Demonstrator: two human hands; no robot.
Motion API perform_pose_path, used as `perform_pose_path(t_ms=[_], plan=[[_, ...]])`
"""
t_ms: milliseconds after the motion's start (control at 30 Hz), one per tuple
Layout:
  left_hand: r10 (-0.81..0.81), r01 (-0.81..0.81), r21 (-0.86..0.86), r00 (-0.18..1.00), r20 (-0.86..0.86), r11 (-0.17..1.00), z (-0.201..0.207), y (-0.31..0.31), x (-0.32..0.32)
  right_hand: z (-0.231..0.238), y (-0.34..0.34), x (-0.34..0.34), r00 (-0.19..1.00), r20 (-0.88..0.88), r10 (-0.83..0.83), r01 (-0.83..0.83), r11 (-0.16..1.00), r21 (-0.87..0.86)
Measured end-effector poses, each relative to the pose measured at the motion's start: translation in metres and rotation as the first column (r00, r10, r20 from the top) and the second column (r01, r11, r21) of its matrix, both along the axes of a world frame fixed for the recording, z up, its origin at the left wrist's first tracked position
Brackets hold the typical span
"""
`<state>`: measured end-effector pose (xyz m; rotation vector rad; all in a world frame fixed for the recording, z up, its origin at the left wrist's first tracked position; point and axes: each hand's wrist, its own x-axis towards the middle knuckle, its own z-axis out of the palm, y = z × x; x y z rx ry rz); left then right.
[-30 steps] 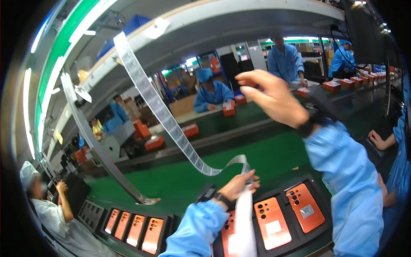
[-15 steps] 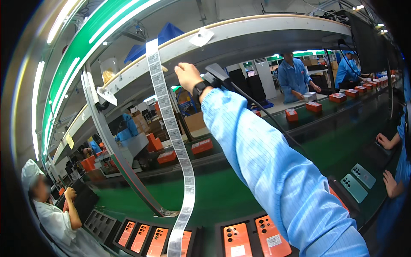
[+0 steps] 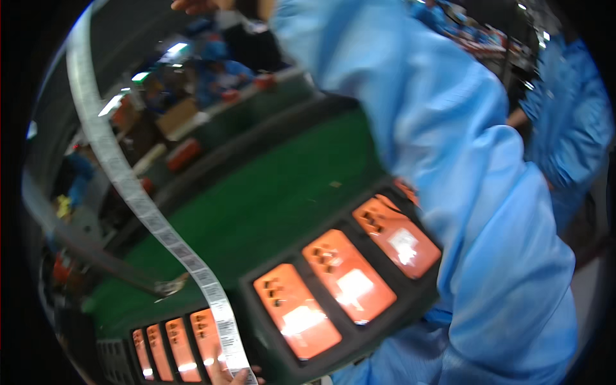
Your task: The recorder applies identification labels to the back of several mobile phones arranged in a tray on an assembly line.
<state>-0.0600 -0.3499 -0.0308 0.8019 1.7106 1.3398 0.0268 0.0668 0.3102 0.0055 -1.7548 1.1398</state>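
Overhead, the right hand pinched the top of a long label strip, its lower end held by the left hand near the orange phone backs. Light, floppy, tear-prone; best gripped at its ends.

A long white label strip, printed with a row of small dark labels, curves from the upper left edge down to the bottom edge, passing in front of orange phone backs there.
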Motion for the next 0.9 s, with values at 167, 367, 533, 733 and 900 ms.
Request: perform_pose_path(t_ms=[167,367,533,733,900], plan=[[0.144,0.040,0.173,0.387,-0.911,0.984,0.069,0.060,0.034,-0.175,-0.038,0.227,0.970,0.210,-0.124,0.152,0.981,-0.121],[-0.689,0.762,0.008,0.590,-0.421,0.647,0.114,0.165,0.196,-0.296,-0.152,0.333,0.983,0.164,-0.082,0.143,0.902,-0.408],[-0.739,0.773,0.083,0.627,-0.247,0.629,0.101,0.210,0.273,-0.313,-0.158,0.380,0.970,0.184,-0.160,0.207,0.941,-0.268],[-0.875,0.936,0.097,0.350,-0.334,0.338,0.076,0.245,0.316,-0.299,-0.142,0.451,0.853,0.509,-0.114,0.142,0.990,-0.016],[-0.750,0.946,0.070,0.294,-0.592,0.315,0.073,0.270,0.317,-0.260,-0.148,0.535,0.605,0.487,-0.629,0.720,0.694,0.002]])
